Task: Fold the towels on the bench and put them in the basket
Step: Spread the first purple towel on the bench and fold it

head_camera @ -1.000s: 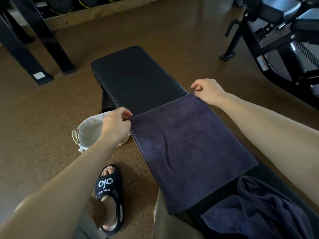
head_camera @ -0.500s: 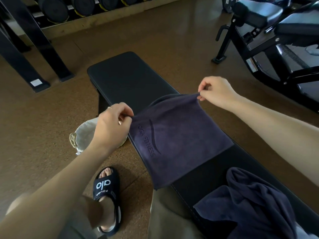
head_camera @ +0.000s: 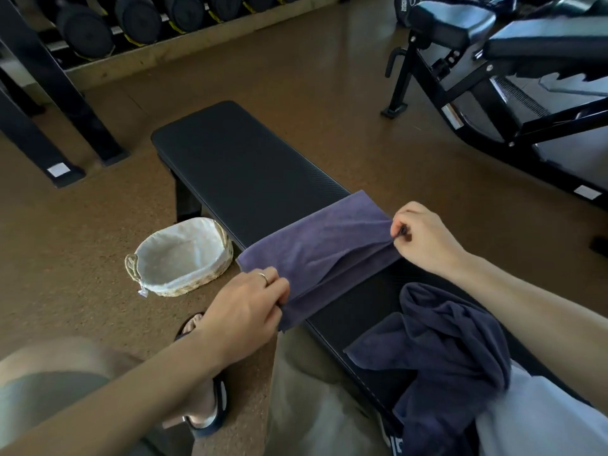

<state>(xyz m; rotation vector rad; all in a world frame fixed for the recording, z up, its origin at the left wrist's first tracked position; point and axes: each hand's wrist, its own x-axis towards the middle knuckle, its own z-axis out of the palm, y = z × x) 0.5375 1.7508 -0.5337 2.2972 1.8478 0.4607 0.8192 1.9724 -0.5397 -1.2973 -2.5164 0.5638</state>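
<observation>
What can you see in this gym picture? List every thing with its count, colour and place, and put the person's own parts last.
bench: one, black, centre
folded towel: one, purple, across the bench
crumpled towel: one, navy, near end of the bench
basket: one, straw with white lining, floor left of the bench
dumbbells: several, black, rack top left
gym machine: one, black, top right
left hand: grips towel's near edge
right hand: pinches towel's right corner

No legible text anywhere
</observation>
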